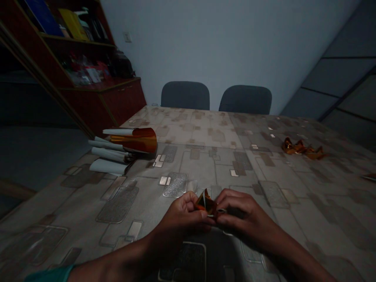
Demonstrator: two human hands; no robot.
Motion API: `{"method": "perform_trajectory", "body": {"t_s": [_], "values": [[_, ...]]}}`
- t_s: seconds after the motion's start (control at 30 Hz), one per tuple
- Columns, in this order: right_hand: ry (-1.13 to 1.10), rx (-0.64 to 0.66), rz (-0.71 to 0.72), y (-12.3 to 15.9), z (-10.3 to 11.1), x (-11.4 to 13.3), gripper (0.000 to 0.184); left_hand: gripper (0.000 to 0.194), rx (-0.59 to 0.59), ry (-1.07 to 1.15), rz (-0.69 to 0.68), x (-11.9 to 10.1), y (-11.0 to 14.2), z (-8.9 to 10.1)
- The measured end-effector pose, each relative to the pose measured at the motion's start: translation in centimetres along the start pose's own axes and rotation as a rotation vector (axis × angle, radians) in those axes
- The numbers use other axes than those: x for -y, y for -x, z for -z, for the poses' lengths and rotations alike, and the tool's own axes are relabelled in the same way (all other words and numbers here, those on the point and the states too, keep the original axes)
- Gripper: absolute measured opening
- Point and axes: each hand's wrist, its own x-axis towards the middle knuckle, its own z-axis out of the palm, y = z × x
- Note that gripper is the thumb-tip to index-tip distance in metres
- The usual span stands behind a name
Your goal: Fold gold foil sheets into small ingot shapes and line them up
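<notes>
My left hand (180, 221) and my right hand (242, 215) meet above the near part of the table, both pinching a small folded piece of orange metallic foil (206, 203). The piece stands up between my fingertips, with dark facets and a pale edge, and my fingers hide its lower part. Further left lies a curled orange foil sheet (143, 140) beside several white-backed paper rolls (107, 154). A row of crumpled gold-orange foil pieces (302, 149) sits at the right, well beyond my right hand.
The table (205, 133) has a beige patterned cover with a glossy surface. A small foil scrap (369, 177) lies at the right edge of the view. Two dark chairs (185, 96) stand beyond the far edge, and a red-brown shelf cabinet (100, 98) holding books stands at the back left.
</notes>
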Motion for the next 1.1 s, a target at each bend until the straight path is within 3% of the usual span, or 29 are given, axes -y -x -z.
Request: {"method": "perform_trajectory", "body": {"t_s": [0.23, 0.4, 0.6, 0.8, 1.1], "values": [[-0.096, -0.09, -0.215, -0.1, -0.9, 0.0, 0.011, 0.044, 0.032, -0.029, -0.03, 0.0, -0.2, 0.0], [-0.088, -0.093, -0.258, 0.0, -0.8, -0.1, 0.011, 0.034, 0.034, -0.127, 0.0, -0.4, -0.3, 0.7], [-0.129, -0.132, -0.218, 0.0, -0.7, 0.0, 0.023, 0.032, 0.001, -0.135, 0.016, -0.1, -0.6, 1.0], [0.051, -0.219, -0.211, -0.4, -1.6, 0.0, 0.021, 0.035, -0.019, -0.142, -0.021, 0.3, -0.6, 0.7], [0.152, -0.163, -0.121, -0.4, -1.6, 0.1, 0.017, 0.032, -0.041, -0.151, -0.058, 0.7, -0.5, 0.7]]}}
